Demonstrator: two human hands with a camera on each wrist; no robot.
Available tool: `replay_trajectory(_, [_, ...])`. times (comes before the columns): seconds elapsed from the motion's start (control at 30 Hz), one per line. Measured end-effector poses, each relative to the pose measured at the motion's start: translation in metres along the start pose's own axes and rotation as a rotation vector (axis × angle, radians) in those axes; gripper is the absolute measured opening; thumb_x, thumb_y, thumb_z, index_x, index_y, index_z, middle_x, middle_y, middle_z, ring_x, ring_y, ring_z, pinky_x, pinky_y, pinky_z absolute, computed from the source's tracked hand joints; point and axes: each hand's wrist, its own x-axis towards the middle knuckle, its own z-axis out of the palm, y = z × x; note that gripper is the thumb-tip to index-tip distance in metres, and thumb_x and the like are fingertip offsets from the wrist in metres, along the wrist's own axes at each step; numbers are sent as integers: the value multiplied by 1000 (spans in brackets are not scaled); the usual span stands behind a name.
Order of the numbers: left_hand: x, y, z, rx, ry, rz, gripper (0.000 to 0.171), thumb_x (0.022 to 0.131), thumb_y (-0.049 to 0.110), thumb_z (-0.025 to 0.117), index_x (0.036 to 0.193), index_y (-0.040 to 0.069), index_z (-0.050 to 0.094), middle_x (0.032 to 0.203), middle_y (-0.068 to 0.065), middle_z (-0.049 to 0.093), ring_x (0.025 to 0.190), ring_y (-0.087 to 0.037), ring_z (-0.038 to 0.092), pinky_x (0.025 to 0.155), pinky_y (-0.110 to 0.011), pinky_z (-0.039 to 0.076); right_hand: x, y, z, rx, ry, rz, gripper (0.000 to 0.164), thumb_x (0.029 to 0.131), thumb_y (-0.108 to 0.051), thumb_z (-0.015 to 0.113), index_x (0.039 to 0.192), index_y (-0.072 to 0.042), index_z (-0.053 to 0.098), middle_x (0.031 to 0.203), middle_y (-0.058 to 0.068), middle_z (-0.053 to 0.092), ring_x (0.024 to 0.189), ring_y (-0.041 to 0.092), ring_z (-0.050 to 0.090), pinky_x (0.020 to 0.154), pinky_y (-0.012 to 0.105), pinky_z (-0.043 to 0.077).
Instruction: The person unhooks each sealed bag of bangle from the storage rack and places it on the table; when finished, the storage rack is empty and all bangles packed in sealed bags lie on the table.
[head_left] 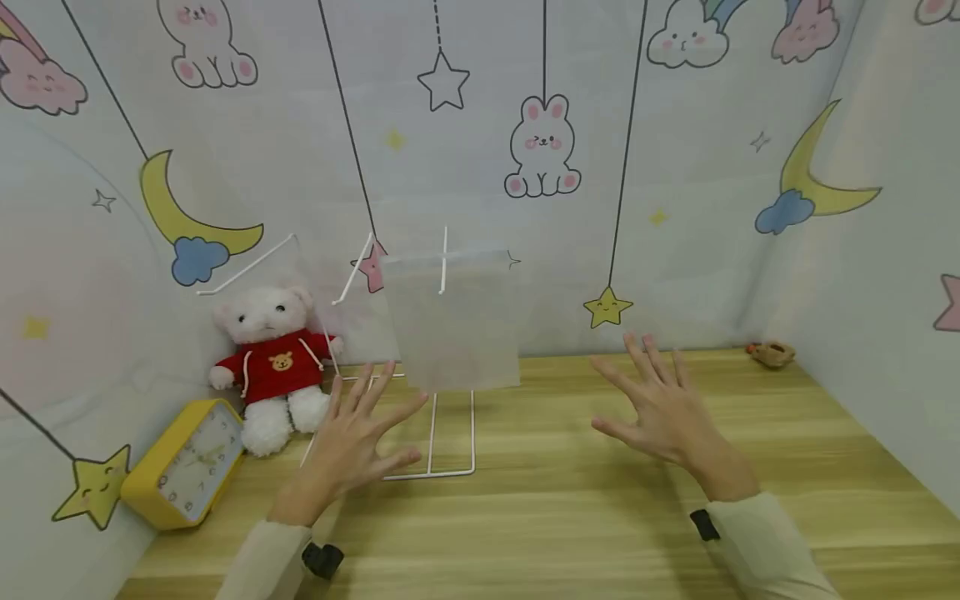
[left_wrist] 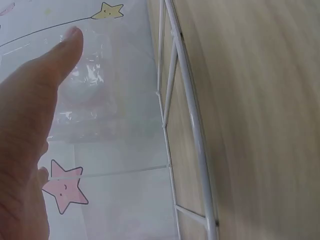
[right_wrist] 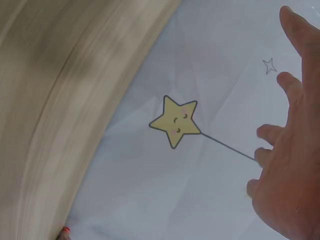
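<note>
White rack [head_left: 431, 475] could tip, shedding bag [head_left: 468, 337], if left hand [head_left: 351, 442], fingers spread, bumps it; right hand [head_left: 663, 417] spread too.

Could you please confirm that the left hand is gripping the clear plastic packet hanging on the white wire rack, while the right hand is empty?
Not quite: the left hand is not gripping the clear plastic packet; the head view shows its fingers spread, holding nothing. The packet does hang on the white wire rack, and the right hand is empty.
</note>
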Motion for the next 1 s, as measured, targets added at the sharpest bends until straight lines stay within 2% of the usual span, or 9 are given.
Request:
replay_trajectory(0.23, [9,1,4,-24,23,3,66,87,64,63,146,36,51,164,-17,20,149,-41,17,113,-68,8,17,-6,4,27,27,-47,77,88,-63,63,153,-28,40,161,20,26,146,43,25,113,65,16])
replay_trajectory(0.37, [13,3,5,-58,31,15,67,84,52,73,145,35,52,162,-19,24,147,-43,21,113,-68,10,29,-16,3,63,28,-67,77,89,-62,63,153,-25,40,155,19,37,139,43,38,110,63,27])
replay_trajectory(0.5, [13,0,10,-97,81,26,67,84,52,72,145,35,53,159,-22,28,145,-46,25,111,-69,13,38,-26,3,107,40,-84,75,90,-60,64,150,-20,44,148,18,46,129,43,49,104,62,36])
replay_trajectory(0.63, [12,-2,19,-177,130,31,64,88,61,65,145,32,53,154,-29,33,139,-52,32,106,-74,19,46,-33,5,142,33,-67,69,92,-57,63,145,-14,51,141,14,54,126,37,53,101,58,41])
replay_trajectory(0.73, [8,-3,26,-221,113,15,64,89,57,66,146,32,52,151,-29,37,136,-54,36,104,-75,21,51,-39,8,169,23,-46,64,94,-55,61,140,-11,56,134,13,59,122,34,57,98,55,44])
replay_trajectory(0.8, [4,-4,30,-243,91,4,65,87,50,72,146,31,52,149,-28,42,134,-52,40,103,-75,23,55,-43,11,191,20,-38,61,95,-53,61,139,-10,57,132,12,61,120,33,58,97,53,46])
replay_trajectory(0.93, [-3,-7,34,-303,36,-4,66,86,39,75,146,26,52,139,-23,53,125,-45,51,98,-70,35,65,-51,14,242,32,-36,57,97,-48,61,139,-10,57,129,13,63,117,33,60,95,52,47])
replay_trajectory(1.0, [-5,-7,34,-358,-13,-15,66,88,37,74,149,27,49,137,-19,57,123,-41,55,95,-65,40,70,-54,15,255,45,-34,56,98,-47,61,140,-10,56,131,12,62,118,33,60,95,51,48])
